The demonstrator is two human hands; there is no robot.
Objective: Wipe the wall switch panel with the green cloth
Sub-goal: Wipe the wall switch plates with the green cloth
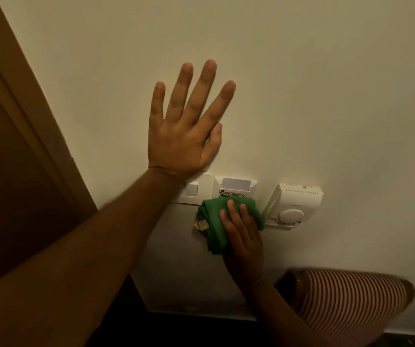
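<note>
Left hand (185, 136): fingers spread, flat on wall above switch panel (196, 190). Right hand (242, 231): fingers pressed together on bunched green cloth (216, 221), held against card-holder plate's lower edge. Wiping step underway; next probably calls for a leftward sweep.

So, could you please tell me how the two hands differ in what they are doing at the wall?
The left hand is spread flat and empty on the bare wall; the right hand presses the green cloth at the lower edge of the switch panel. The left sits above the panel, the right below it. The left's fingers are splayed; the right's lie together. Both are bare and point upward.
</note>
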